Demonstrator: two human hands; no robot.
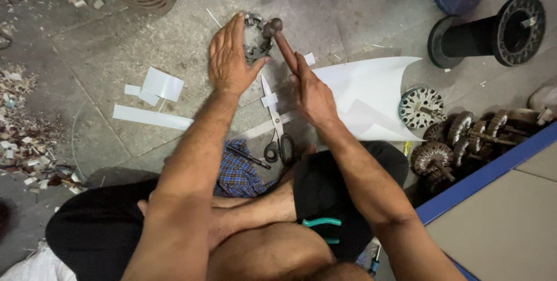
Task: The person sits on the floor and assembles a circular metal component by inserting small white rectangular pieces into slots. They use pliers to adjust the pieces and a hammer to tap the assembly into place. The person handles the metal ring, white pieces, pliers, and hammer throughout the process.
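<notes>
I sit cross-legged on a concrete floor. My left hand (231, 57) lies flat over a round metal motor part (256, 42), fingers spread, steadying it. My right hand (310, 89) grips the handle of a small hammer (272, 26), whose dark head rests against the part's top right edge. Scissors (274, 119) lie on the floor between my forearms, blades pointing away from me.
A large white sheet (371, 92) lies to the right, with cut white strips (152, 116) and pieces at left. Several wound motor rotors (447, 141) are piled at right by a black spool (493, 34). Green-handled pliers (321, 223) rest on my lap. Scrap litters the left edge.
</notes>
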